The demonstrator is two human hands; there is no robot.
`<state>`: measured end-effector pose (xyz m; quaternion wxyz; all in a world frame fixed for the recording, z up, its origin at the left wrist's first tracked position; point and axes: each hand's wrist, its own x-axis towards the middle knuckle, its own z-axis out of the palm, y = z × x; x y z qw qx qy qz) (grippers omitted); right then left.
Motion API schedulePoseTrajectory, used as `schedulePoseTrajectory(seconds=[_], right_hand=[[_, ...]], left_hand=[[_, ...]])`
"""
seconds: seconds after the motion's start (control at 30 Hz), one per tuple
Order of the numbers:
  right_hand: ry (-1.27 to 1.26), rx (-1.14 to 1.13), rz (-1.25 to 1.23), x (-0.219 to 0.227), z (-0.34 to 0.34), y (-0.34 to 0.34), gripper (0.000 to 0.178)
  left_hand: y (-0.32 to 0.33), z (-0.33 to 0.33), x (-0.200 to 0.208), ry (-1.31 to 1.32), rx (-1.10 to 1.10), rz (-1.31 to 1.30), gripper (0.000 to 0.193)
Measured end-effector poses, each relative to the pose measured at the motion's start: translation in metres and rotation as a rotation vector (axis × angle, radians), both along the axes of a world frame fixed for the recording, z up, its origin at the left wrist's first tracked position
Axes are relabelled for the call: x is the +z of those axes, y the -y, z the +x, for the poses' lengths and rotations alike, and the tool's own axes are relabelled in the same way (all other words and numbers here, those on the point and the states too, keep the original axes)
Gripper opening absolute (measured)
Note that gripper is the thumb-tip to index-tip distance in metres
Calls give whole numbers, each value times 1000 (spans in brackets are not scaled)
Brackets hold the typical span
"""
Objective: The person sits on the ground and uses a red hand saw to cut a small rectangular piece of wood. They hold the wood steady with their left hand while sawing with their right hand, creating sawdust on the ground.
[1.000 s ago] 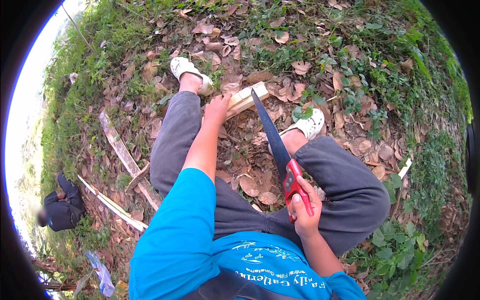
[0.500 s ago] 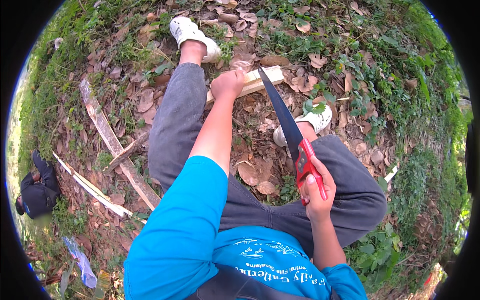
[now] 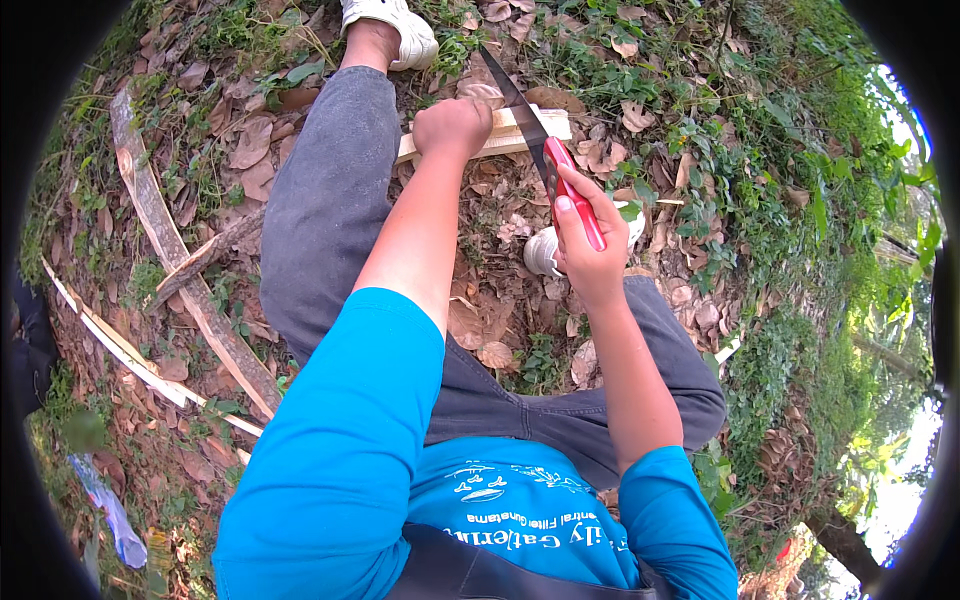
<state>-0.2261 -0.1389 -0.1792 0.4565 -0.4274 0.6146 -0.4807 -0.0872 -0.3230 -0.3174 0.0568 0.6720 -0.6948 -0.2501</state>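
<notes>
A pale split piece of wood lies across the ground between my feet, and my left hand is closed round its left part. My right hand grips a handsaw by its red handle. The dark blade crosses over the wood to the right of my left fist, its tip pointing up and left beyond the far edge. Whether the teeth touch the wood I cannot tell. My white clogs stand on either side, one farther off and left of the wood, the other nearer on the right.
On the left lie a long bare branch with a shorter stick across it, and pale split strips. A blue plastic wrapper sits at lower left. Dark clothing of another person shows at the left rim. Leaves and low plants cover the ground.
My right hand has moved forward and slightly left, pushing the saw farther across the wood. My left hand still grips the wood. The view has shifted a little.
</notes>
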Motion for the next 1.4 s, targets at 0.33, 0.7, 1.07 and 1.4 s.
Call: schedulePoseTrajectory(seconds=[0.33,0.7,1.07,1.4], right_hand=[[-264,51,-34,0,-10,-25,34],[-428,169,-90,46,-21,-61,32],[-211,64,-49,-50,-10,2,33],[-408,174,-46,59,-27,-85,29]], left_hand=[[4,-3,-9,13,38,-3,54],[-5,7,-15,35,3,-27,53],[-3,-2,-4,2,23,-28,55],[-9,2,-14,46,-7,-73,56]])
